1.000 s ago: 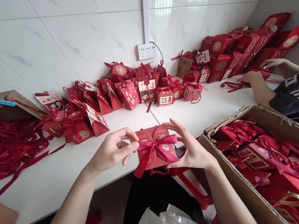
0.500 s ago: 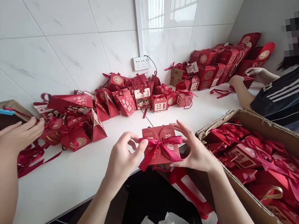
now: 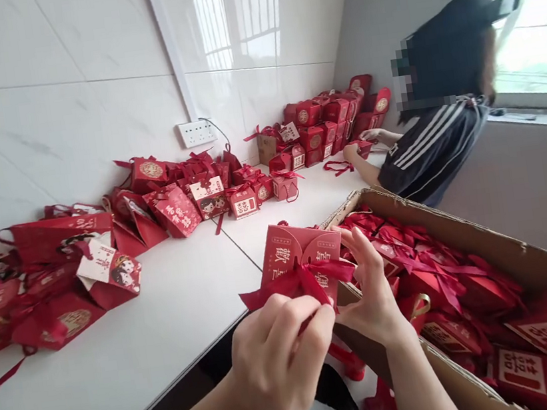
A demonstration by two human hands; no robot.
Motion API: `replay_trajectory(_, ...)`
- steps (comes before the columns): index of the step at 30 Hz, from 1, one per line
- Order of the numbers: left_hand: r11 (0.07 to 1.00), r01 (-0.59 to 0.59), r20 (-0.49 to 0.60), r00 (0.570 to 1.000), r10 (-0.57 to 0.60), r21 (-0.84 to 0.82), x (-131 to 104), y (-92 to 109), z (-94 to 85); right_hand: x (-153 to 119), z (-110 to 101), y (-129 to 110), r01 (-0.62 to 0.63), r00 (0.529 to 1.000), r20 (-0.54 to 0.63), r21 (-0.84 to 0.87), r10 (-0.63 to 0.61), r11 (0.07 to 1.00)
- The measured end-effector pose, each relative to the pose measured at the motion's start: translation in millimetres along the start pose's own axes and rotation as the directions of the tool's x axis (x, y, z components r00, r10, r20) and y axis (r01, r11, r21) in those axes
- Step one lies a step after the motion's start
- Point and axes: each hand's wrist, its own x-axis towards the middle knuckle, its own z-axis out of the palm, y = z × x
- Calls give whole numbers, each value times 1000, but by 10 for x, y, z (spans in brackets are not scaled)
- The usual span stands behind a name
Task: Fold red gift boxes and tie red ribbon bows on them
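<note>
- Red gift box [image 3: 299, 248]: centre of the frame, tilted, flap side with gold lettering facing the viewer; located just off the bench's front edge in this view, overlapping the near left corner of the cardboard carton.
- Magenta ribbon bow [image 3: 305, 271]: tied across the flaps, one tail out to the left, another running down to the left fingers.
- Right hand [image 3: 369, 286]: fingers and thumb spread around the box's right side, gripping it between them; fingers at its upper right, thumb near the lower right corner.
- Left hand [image 3: 285, 351]: in front of the box, covering its lower edge. Fingers curled narrow beside the ribbon tail; cannot tell whether they pinch it.
- Cardboard carton [image 3: 536, 248]: lower right, filled with ribboned red boxes [image 3: 444, 276].
- White bench [image 3: 178, 325]: a row of decorated boxes [image 3: 181, 210] from left to centre; stacked boxes [image 3: 317, 132] beyond.
- Co-worker [image 3: 438, 156]: upper right, striped dark jacket, hands at the bench's far end.
- Wall socket [image 3: 197, 133]: upper centre-left, above the row.
</note>
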Motion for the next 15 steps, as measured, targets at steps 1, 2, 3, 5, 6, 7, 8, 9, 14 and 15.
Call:
replay_trajectory(1,1000,-8,5,1000,8,-18,17,13,11,-18,-37,-1,-15,1000,-8,-1,15,1000)
replay_trajectory(2,999,-14,10,1000,14,-35,38,27,18,-36,-71,-1,-29,999,-17,0,29,1000)
replay_trajectory(3,999,-18,14,1000,19,-51,62,43,24,-55,-102,-1,-37,999,-26,4,37,999)
replay_trajectory(5,997,-19,23,1000,21,-72,119,81,31,-90,-156,1,-40,998,-50,8,41,999)
replay_trajectory(6,996,-26,25,999,28,-81,151,103,36,-106,-181,5,-42,997,-65,7,43,999)
replay_trajectory(7,995,-35,24,999,37,-91,184,124,45,-122,-204,9,-47,996,-79,4,48,999)
replay_trajectory(8,994,-39,25,999,42,-104,214,144,58,-136,-228,15,-55,994,-92,0,54,999)
replay_trajectory(9,992,-39,18,999,42,-116,242,162,77,-148,-251,23,-57,993,-104,-5,56,998)
replay_trajectory(14,995,-33,-84,996,25,-93,309,206,267,-194,-381,79,-30,984,-177,-17,27,999)
replay_trajectory(15,995,-21,-84,996,13,-96,309,208,316,-203,-406,95,-36,980,-195,-28,30,999)
